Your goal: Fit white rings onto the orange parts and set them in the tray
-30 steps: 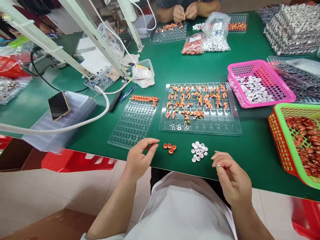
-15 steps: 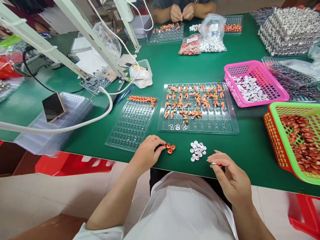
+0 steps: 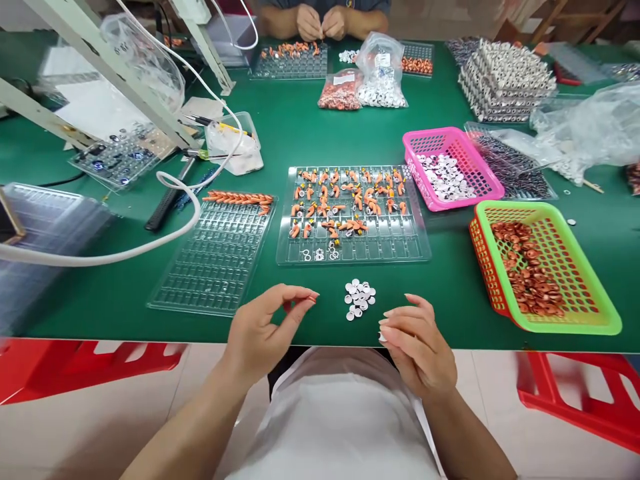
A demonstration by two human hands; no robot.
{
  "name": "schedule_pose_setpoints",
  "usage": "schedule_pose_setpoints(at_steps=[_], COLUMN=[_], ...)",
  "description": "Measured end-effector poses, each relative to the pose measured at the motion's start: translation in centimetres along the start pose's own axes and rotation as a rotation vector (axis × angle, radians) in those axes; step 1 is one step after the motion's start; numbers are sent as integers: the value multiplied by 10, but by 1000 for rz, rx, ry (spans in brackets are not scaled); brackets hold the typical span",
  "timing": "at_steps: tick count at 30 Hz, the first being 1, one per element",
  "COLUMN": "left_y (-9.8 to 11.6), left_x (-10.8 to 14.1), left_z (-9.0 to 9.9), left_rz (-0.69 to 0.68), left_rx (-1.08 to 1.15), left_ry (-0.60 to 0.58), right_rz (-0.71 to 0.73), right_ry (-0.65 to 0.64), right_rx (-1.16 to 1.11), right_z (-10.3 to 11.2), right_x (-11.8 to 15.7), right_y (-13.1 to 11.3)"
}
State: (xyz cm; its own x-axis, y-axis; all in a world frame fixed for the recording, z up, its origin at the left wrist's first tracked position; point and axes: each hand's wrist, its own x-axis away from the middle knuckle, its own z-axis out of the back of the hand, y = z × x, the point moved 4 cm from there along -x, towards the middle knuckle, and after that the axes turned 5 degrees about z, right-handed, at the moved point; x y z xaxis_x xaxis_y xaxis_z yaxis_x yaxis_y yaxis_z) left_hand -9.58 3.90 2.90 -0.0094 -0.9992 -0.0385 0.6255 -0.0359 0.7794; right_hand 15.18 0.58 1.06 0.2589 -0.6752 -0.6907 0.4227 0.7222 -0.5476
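My left hand (image 3: 267,327) is raised over the table's front edge, thumb and forefinger pinched on a small reddish piece, mostly hidden by the fingertips. Between my hands lies a small pile of white discs (image 3: 359,297) on the green table. Just right of that pile, my right hand (image 3: 421,343) pinches a small white piece between thumb and fingers. Behind the pile is a clear compartment tray (image 3: 395,250) with orange parts in its back rows and white rings near its front left. Another clear tray (image 3: 210,260), to the left, carries a row of orange parts along its back edge.
To the right stand a pink basket (image 3: 493,185) of white discs and a green basket (image 3: 593,303) of copper-coloured discs. Filled plastic bags (image 3: 383,70) lie farther back, near another person's hands (image 3: 323,23). A white cable (image 3: 125,257) loops across the left side.
The view has shifted right. The copper-coloured discs that lay beside my left fingertips are no longer visible. My left hand has lifted, and my right hand still pinches a white piece.
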Motion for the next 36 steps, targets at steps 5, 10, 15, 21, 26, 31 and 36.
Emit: schedule_pose_setpoints(at_steps=[5,10,15,21,26,31,36], left_y=[22,34,36,36,28,28,32], left_x=[3,2,3,4,4,2,1], left_z=[-27,-41,-47,-56,-70,-84,-86], left_rz=[-75,-89,-88,-21,201,407,413], left_rx=[148,242,320,395,582,842,859], left_ry=[-150,-212,-244,-321,-358,-402,-419], right_rz=[86,112,129,102,-13,-12,-108], right_ry=[16,10,4,29,22,-6,17], right_rx=[107,158,168,136,-12,-101,-102], right_z=[2,2,0,-2,-3,-10,-11], right_x=[0,2,4,5,3,2,3], right_y=[-7,-8,-9,-9,-8,-16,-13])
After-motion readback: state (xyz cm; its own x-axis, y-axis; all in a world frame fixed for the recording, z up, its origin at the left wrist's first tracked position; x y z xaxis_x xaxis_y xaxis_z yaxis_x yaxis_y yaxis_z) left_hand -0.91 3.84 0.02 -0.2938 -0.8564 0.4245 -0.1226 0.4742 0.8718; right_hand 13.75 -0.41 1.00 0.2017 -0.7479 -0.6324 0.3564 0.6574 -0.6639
